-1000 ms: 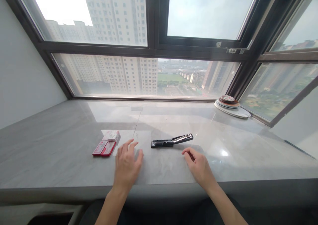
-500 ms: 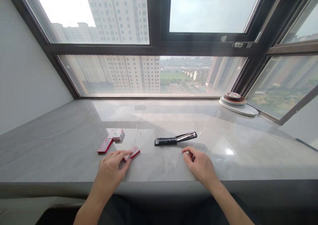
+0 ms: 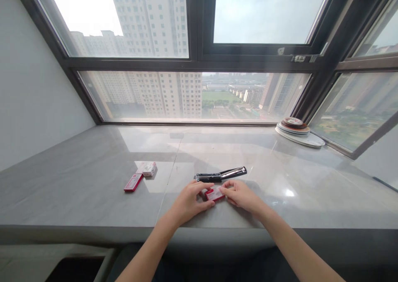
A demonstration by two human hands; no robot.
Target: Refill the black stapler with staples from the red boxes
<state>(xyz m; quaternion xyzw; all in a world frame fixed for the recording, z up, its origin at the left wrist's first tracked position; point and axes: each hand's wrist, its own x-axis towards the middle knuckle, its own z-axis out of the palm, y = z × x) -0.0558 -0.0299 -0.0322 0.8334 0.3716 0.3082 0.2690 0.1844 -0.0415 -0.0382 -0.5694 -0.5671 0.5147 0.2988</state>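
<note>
Both hands meet over a small red staple box (image 3: 214, 194) on the grey stone sill (image 3: 77, 182). My left hand (image 3: 190, 201) pinches its left end. My right hand (image 3: 240, 194) grips its right end with curled fingers. Just behind the box lies a black stapler (image 3: 220, 175), flipped wide apart so its metal arm points right. To the left lie another red box (image 3: 133, 182) and a pale red-and-white box (image 3: 147, 168), apart from my hands.
A stack of plates (image 3: 297, 132) sits at the sill's far right corner. Dark-framed windows run along the back, with a white wall on the left. The sill's front edge (image 3: 199, 231) lies under my forearms.
My left hand picked one red box from the left group and carried it right to the stapler. My right hand moved slightly left and took hold of its other end.
</note>
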